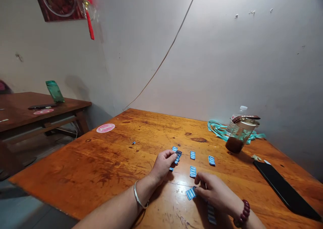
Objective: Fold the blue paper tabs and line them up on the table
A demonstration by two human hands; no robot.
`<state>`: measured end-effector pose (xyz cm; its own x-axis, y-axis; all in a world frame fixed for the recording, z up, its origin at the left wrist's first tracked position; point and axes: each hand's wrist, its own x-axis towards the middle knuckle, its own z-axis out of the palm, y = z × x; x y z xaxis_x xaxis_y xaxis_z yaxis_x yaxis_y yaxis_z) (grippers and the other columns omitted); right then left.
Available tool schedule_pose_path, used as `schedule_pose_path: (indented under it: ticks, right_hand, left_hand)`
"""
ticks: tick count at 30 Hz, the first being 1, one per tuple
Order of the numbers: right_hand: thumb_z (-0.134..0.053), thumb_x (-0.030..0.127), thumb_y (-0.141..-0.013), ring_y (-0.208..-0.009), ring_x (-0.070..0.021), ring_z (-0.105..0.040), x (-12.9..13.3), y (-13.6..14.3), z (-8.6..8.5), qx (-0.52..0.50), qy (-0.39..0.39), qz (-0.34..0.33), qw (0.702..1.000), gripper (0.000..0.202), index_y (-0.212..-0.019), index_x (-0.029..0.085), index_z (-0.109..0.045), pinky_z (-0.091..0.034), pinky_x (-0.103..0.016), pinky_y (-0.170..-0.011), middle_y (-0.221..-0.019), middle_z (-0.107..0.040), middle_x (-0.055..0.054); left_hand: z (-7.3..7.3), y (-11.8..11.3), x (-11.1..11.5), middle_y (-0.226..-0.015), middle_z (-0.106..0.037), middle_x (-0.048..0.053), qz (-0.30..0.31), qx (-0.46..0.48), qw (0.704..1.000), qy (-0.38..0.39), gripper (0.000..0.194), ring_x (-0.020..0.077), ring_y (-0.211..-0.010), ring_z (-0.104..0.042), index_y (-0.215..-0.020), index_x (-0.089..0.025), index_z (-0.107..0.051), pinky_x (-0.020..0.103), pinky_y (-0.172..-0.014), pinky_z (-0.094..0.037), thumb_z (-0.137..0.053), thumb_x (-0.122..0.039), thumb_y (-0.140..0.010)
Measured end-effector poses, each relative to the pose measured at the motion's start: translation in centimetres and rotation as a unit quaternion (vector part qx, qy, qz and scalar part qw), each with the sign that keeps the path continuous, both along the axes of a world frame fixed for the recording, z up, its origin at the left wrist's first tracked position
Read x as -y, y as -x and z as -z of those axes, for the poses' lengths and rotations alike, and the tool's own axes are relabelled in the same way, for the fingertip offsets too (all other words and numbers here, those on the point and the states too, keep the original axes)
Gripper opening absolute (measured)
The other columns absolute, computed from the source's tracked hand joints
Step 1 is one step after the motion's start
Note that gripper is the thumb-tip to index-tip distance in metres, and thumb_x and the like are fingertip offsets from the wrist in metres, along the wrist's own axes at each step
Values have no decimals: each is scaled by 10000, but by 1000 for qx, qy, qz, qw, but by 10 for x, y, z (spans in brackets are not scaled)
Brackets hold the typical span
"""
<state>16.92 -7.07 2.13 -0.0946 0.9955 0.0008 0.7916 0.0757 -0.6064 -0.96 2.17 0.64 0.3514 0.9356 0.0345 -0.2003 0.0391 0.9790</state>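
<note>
Single camera: sitting on wearer's head, facing forward and down across wooden table. Left hand and right hand showing at close range, forearms entering from bottom edge. Upper half taking in pale wall; left side reaching farther table.

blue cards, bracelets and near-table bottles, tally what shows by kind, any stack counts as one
Blue cards: 8, some partly hidden
Bracelets: 2
Bottles: 2
Total: 12
</note>
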Motion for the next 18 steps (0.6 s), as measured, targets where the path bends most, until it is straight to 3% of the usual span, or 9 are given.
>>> schedule_pose_path:
  ticks: [3,9,13,18]
  right_hand:
    - [-556,176,-635,-582,-123,-489,2,9,2,25,4,7,1000,184,-811,220,-586,-277,-205,-509,-640,-590,20]
    - [-533,100,-602,-635,-126,-493,-1,15,12,41,-9,-2,999,135,-671,207,-578,-286,-204,-540,-687,-596,13]
    - [-471,65,-637,-623,-122,-500,-4,13,16,11,-20,-14,1000,160,-635,196,-564,-309,-204,-547,-661,-601,11]
    - [-445,123,-722,-634,-127,-502,-4,20,4,-87,-68,-5,994,133,-731,201,-552,-359,-212,-572,-672,-579,19]
  left_hand:
    - [-2,0,1,-599,-506,-16,7,-4,1000,6,326,72,-505,-460,-698,-127,-542,187,-483,-332,-612,-441,-646]
    - [-5,-2,6,-570,-512,-13,21,-8,1000,1,314,71,-497,-448,-685,-126,-555,184,-483,-322,-611,-433,-649]
    - [-4,-4,7,-593,-532,1,34,-8,999,2,313,78,-511,-463,-697,-121,-565,190,-494,-337,-609,-427,-652]
    - [-2,-5,10,-602,-537,4,54,-14,998,-24,287,81,-524,-462,-689,-122,-563,200,-513,-353,-585,-409,-684]
